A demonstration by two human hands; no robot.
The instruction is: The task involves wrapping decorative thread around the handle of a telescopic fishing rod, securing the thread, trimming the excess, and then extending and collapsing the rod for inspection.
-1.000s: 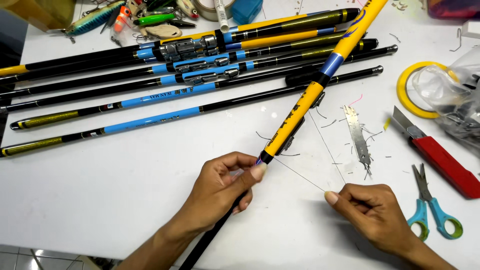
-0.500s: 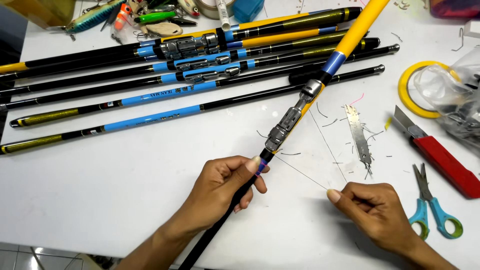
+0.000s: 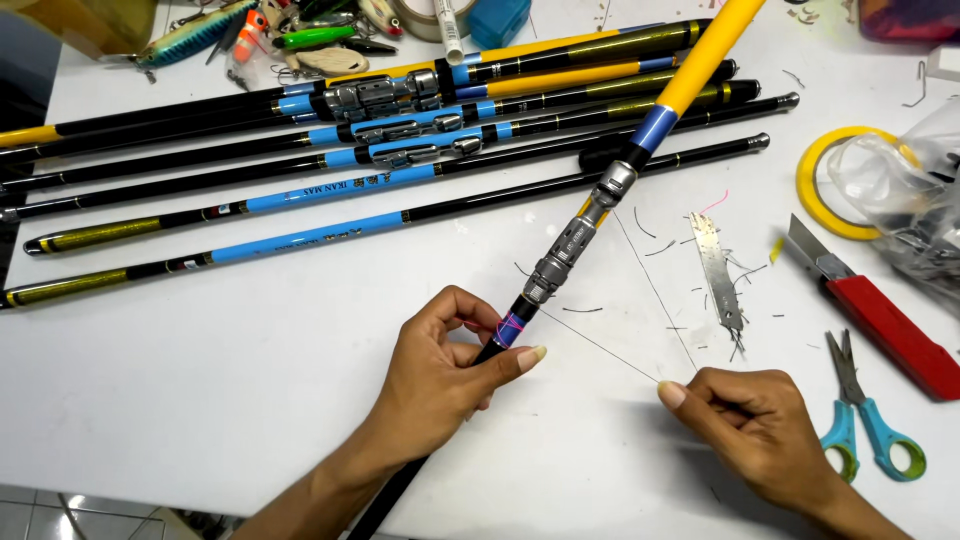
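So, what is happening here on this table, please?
A person is working on a yellow and black fishing rod over a white table. The left hand grips the rod at a band of pink thread, and the right hand pulls a thin line taut from that wrap. More rods lie behind; scissors and a red utility knife sit to the right.
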